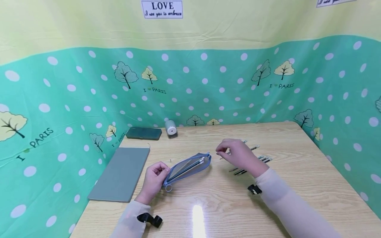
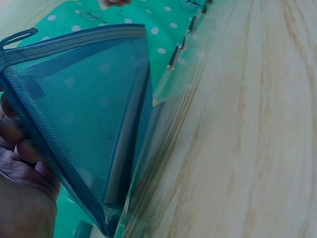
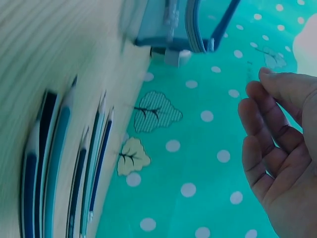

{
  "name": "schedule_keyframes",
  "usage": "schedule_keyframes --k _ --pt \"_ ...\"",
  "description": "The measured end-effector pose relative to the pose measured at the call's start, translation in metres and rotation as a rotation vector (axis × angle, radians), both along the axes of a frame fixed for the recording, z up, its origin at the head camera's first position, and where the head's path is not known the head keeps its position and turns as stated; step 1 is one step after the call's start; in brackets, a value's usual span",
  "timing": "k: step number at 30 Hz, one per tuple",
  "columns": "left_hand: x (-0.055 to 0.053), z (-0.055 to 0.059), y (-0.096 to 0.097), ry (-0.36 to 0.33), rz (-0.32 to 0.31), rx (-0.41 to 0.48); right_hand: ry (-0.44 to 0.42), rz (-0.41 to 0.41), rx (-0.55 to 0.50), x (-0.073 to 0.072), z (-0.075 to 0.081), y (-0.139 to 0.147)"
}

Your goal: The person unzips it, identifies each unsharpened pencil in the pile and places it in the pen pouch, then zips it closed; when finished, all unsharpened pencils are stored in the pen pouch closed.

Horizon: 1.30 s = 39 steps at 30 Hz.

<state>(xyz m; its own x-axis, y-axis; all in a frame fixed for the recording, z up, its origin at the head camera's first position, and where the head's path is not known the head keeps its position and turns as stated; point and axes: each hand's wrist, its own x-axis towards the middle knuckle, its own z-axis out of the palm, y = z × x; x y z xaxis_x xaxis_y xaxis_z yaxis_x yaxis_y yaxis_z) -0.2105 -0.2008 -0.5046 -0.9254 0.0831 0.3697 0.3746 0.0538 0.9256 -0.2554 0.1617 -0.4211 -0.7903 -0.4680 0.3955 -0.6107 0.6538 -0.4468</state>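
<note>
My left hand (image 1: 154, 178) pinches the near left end of a blue mesh zip pouch (image 2: 84, 104), by the ring-shaped zipper pull (image 1: 168, 188). The pouch's mouth gapes upward, and several pencils (image 1: 190, 167) lie inside it. To the right of the pouch, my right hand (image 1: 238, 153) hovers above the table with nothing between its thumb and loosely bent fingers. Beneath and beside it, several loose pencils (image 3: 58, 153) lie roughly side by side on the wood, partly covered by the hand in the head view.
On the left of the wooden table (image 1: 226, 205) lies a flat grey board (image 1: 122, 173). Toward the back are a dark green case (image 1: 144, 133) and a small pale cylindrical device (image 1: 171, 127). A dotted green cloth (image 1: 205, 89) borders the table behind and at both sides.
</note>
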Motion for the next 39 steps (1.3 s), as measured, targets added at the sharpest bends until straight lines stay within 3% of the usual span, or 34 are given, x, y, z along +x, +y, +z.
schedule_keyframes --k 14,25,39 --pt "-0.001 -0.002 0.000 0.000 0.016 0.014 0.007 -0.060 -0.069 0.001 0.002 0.044" --pt "-0.001 -0.001 0.000 -0.026 0.023 0.032 0.002 -0.129 -0.070 -0.005 0.013 0.071" --pt "-0.002 -0.003 -0.001 -0.026 0.032 0.028 -0.125 -0.169 -0.024 -0.016 0.007 0.095"
